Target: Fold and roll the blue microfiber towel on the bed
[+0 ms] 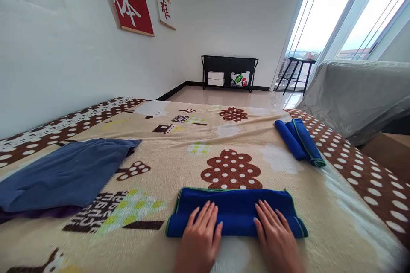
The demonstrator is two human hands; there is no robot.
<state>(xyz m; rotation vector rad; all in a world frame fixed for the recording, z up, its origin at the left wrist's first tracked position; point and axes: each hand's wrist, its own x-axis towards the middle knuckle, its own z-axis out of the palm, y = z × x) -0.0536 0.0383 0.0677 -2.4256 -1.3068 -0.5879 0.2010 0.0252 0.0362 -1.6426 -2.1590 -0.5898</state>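
A blue towel [237, 213] with green stitched edges lies partly rolled in front of me, its near side a thick roll and its far side flat. My left hand [200, 234] rests on the left part of the roll, fingers stretched out flat. On the right part lies my right hand [276, 232], also flat with fingers extended. Neither hand grips the cloth. Two rolled blue towels [299, 141] sit side by side at the right. To the left, a stack of grey-blue cloths [70, 170] is spread out, with a purple layer showing underneath.
A cream patterned blanket [179, 158] with brown polka-dot borders covers the surface. Beyond it stand a black rack [229, 68] by the wall and a dark stool [296, 74] near the glass doors. Covered furniture [358, 89] and a cardboard box [389, 153] are at right.
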